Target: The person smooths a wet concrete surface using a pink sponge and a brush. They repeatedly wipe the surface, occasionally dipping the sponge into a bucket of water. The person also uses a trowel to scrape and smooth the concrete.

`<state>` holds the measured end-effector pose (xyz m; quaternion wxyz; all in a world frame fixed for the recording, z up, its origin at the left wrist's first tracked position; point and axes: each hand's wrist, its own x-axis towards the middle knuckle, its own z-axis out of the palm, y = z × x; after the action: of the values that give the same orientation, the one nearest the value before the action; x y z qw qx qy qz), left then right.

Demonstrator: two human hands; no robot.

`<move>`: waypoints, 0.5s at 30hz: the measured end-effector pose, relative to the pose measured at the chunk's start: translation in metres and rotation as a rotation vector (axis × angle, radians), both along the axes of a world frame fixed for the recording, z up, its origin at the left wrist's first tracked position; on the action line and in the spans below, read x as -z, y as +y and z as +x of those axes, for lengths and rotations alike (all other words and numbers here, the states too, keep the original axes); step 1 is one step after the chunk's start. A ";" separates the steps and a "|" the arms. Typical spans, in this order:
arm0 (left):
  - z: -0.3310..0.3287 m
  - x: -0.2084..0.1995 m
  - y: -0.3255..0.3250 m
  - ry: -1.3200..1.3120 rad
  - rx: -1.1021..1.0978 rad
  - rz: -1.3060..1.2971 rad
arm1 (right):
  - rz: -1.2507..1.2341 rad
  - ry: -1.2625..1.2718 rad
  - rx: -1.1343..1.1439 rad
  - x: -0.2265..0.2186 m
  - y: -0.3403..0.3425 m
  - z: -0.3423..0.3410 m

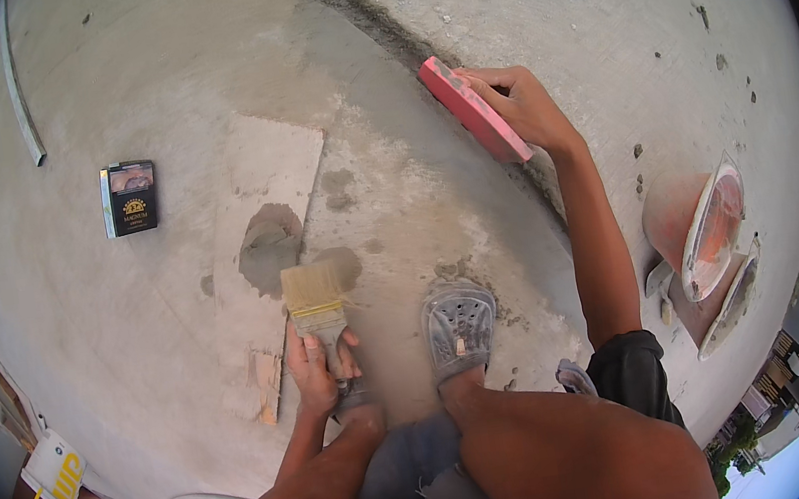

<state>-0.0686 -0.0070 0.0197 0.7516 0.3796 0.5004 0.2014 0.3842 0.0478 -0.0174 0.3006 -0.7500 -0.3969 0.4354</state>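
My left hand (312, 374) is closed around the handle of a wide flat paintbrush (313, 289), its pale bristles pointing away from me. Just beyond the bristles, a mound of wet grey mortar (270, 246) sits on a thin pale board (250, 183). My right hand (522, 107) reaches far out and grips a pink rectangular float (474, 110) along its far side. The float is tilted over a smooth damp grey strip (422, 110), beside the dark groove. Whether its face touches the surface cannot be made out. My thumb shows on it; some fingers are hidden.
A black cigarette pack (129, 198) lies at the left, near a metal strip (24, 107). Two dusty, tipped-over buckets (684, 222) stand at the right. My foot in a grey clog (460, 327) is planted between my hands. A plastic bag (56, 474) lies at lower left.
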 end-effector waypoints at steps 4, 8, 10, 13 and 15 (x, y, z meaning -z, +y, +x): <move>-0.004 -0.001 -0.002 0.011 -0.005 0.011 | -0.053 0.036 0.047 -0.007 -0.055 -0.003; -0.003 0.000 -0.002 -0.002 -0.019 -0.007 | -0.021 0.075 0.113 -0.009 -0.061 0.009; -0.002 0.000 0.000 -0.002 -0.015 -0.011 | 0.057 0.068 0.127 -0.002 -0.036 0.011; 0.001 0.001 0.000 0.025 0.002 0.024 | 0.100 -0.016 0.099 -0.005 0.021 0.005; 0.001 0.001 0.000 0.037 0.004 0.027 | 0.135 -0.098 0.055 -0.002 0.054 0.003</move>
<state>-0.0679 -0.0067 0.0191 0.7374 0.3943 0.5108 0.1995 0.3870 0.1015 -0.0150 0.3424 -0.7591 -0.4190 0.3619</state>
